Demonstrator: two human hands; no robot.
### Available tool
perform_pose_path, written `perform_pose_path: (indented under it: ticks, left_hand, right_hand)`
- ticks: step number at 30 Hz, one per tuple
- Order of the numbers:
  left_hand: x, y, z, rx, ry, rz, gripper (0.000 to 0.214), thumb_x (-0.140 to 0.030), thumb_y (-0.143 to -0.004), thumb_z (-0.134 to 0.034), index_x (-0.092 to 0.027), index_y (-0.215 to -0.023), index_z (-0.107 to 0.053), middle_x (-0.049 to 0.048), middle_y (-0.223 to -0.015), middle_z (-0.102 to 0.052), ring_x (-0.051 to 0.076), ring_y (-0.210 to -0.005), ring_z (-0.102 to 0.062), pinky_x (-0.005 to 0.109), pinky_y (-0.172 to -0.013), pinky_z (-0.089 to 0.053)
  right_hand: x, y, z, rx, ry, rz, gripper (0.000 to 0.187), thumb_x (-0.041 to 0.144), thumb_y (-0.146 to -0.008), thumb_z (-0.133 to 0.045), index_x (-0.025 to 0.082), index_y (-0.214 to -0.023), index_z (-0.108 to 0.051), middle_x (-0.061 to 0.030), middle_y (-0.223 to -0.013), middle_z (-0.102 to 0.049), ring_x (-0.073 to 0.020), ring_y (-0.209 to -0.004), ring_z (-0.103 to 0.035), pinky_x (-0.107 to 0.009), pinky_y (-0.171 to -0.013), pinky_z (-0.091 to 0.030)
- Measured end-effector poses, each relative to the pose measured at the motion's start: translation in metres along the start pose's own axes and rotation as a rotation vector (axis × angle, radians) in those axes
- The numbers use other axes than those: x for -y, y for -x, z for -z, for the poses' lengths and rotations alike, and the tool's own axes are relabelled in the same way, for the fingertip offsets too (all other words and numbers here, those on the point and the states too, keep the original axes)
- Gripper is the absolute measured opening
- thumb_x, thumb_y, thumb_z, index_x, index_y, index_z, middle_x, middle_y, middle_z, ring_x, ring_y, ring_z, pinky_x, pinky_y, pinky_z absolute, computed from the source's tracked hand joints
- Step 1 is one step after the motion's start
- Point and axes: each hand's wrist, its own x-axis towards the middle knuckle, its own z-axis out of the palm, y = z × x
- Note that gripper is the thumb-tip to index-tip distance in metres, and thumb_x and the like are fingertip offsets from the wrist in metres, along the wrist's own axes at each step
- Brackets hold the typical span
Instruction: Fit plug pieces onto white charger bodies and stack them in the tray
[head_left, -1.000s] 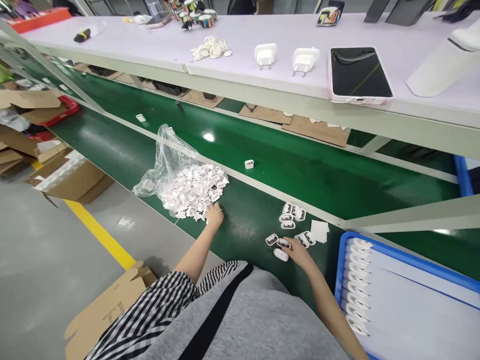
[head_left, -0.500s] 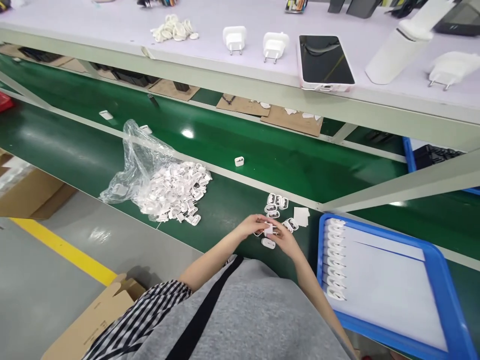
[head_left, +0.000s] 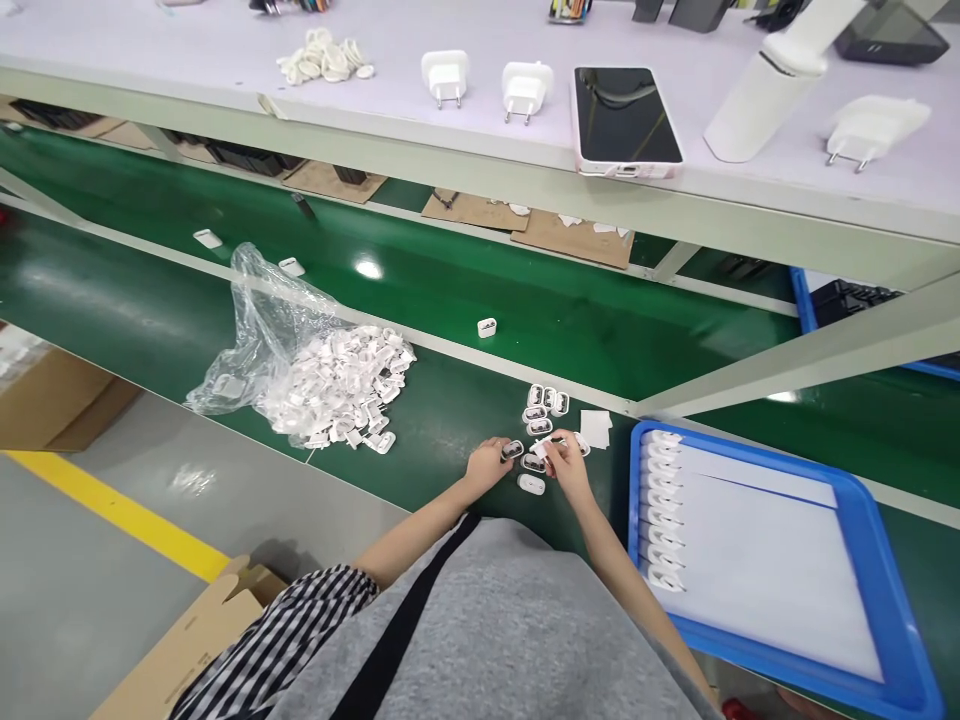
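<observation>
One small white part (head_left: 541,449), pinched in right hand (head_left: 568,468), pointing left

The green belt (head_left: 450,400) carries a plastic bag (head_left: 262,310), loose white parts (head_left: 544,405) and a blue tray (head_left: 635,510).

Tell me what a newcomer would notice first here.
First the heap of white parts spilling from a clear bag on the green belt, left of centre. Beside it both hands meet over a cluster of small white pieces: the right hand pinches one piece, the left hand touches another. At right, a blue tray holds a row of white parts.
</observation>
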Motion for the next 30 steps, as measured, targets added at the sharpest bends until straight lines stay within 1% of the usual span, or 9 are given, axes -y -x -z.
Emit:
perform_pose_path:
  ticks: [5,10,13,16,18,21,24,26,30]
  left_hand:
    - [0.006,-0.014,0.009,-0.058,-0.005,-0.043,0.039,-0.015,-0.068,-0.046,-0.017,-0.106,-0.045,0.0030,-0.110,-0.048,0.016,-0.099,-0.043,0.025,-0.088,-0.032]
    - [0.012,-0.013,0.011,-0.055,-0.005,-0.104,0.050,-0.021,-0.065,-0.052,-0.017,-0.113,-0.038,0.0036,-0.114,-0.045,0.017,-0.103,-0.039,0.027,-0.089,-0.031]
    - [0.013,-0.012,0.009,-0.101,-0.007,-0.143,0.041,-0.024,-0.069,-0.049,-0.021,-0.110,-0.042,0.0017,-0.109,-0.049,0.016,-0.101,-0.040,0.028,-0.089,-0.031]
    - [0.015,-0.013,0.009,-0.129,-0.012,-0.154,0.032,-0.024,-0.074,-0.043,-0.023,-0.106,-0.046,0.0008,-0.104,-0.052,0.014,-0.098,-0.042,0.027,-0.088,-0.032]
    - [0.016,-0.014,0.010,-0.122,-0.018,-0.143,0.032,-0.023,-0.074,-0.042,-0.023,-0.106,-0.046,0.0005,-0.101,-0.054,0.014,-0.096,-0.044,0.026,-0.086,-0.033]
    - [0.020,-0.014,0.011,-0.107,-0.016,-0.142,0.032,-0.022,-0.074,-0.042,-0.023,-0.105,-0.047,0.0002,-0.100,-0.054,0.014,-0.095,-0.044,0.025,-0.085,-0.034]
    - [0.023,-0.012,0.011,-0.108,0.020,-0.158,0.033,-0.022,-0.074,-0.041,-0.021,-0.106,-0.047,0.0010,-0.103,-0.053,0.013,-0.096,-0.045,0.025,-0.086,-0.034]
    - [0.024,-0.010,0.009,-0.090,0.061,-0.187,0.034,-0.022,-0.072,-0.045,-0.019,-0.106,-0.047,0.0019,-0.105,-0.052,0.013,-0.099,-0.044,0.025,-0.087,-0.033]
    - [0.023,-0.004,0.004,-0.079,0.129,-0.140,0.046,-0.023,-0.063,-0.055,-0.015,-0.108,-0.044,0.0043,-0.110,-0.049,0.015,-0.102,-0.043,0.025,-0.088,-0.033]
  right_hand:
    - [-0.001,-0.017,-0.010,-0.020,0.245,-0.076,0.016,0.034,-0.068,-0.039,0.021,-0.077,-0.043,0.0071,-0.043,-0.040,-0.0100,-0.035,-0.040,-0.021,-0.036,-0.031]
    - [0.006,-0.034,-0.029,-0.035,0.610,-0.160,0.014,0.023,-0.071,-0.035,0.020,-0.076,-0.049,0.0029,-0.052,-0.051,-0.0135,-0.051,-0.053,-0.024,-0.052,-0.039]
    - [0.011,-0.040,-0.041,-0.013,0.728,-0.193,0.019,0.019,-0.073,-0.033,0.018,-0.081,-0.051,-0.0002,-0.055,-0.055,-0.0155,-0.058,-0.055,-0.026,-0.059,-0.039]
    - [0.012,-0.043,-0.044,0.026,0.738,-0.186,0.025,0.019,-0.076,-0.029,0.016,-0.088,-0.052,-0.0021,-0.058,-0.057,-0.0158,-0.060,-0.055,-0.026,-0.060,-0.039]
    - [0.012,-0.042,-0.041,0.096,0.736,-0.164,0.028,0.019,-0.077,-0.028,0.017,-0.094,-0.051,-0.0016,-0.061,-0.058,-0.0141,-0.057,-0.054,-0.025,-0.059,-0.039]
    - [0.010,-0.039,-0.033,0.286,0.732,-0.124,0.034,0.017,-0.078,-0.030,0.018,-0.108,-0.044,-0.0020,-0.070,-0.059,-0.0123,-0.055,-0.054,-0.025,-0.060,-0.040]
    - [0.009,-0.037,-0.027,0.464,0.781,-0.041,0.046,0.018,-0.073,-0.042,0.016,-0.118,-0.034,-0.0031,-0.077,-0.060,-0.0143,-0.064,-0.055,-0.025,-0.062,-0.040]
    - [0.008,-0.036,-0.026,0.461,0.916,0.066,0.046,0.017,-0.071,-0.047,0.018,-0.116,-0.038,-0.0048,-0.083,-0.059,-0.0170,-0.075,-0.054,-0.027,-0.067,-0.040]
    - [0.006,-0.034,-0.028,0.345,1.178,0.229,0.027,0.021,-0.077,-0.041,0.022,-0.101,-0.053,-0.0070,-0.088,-0.058,-0.0192,-0.084,-0.052,-0.027,-0.069,-0.039]
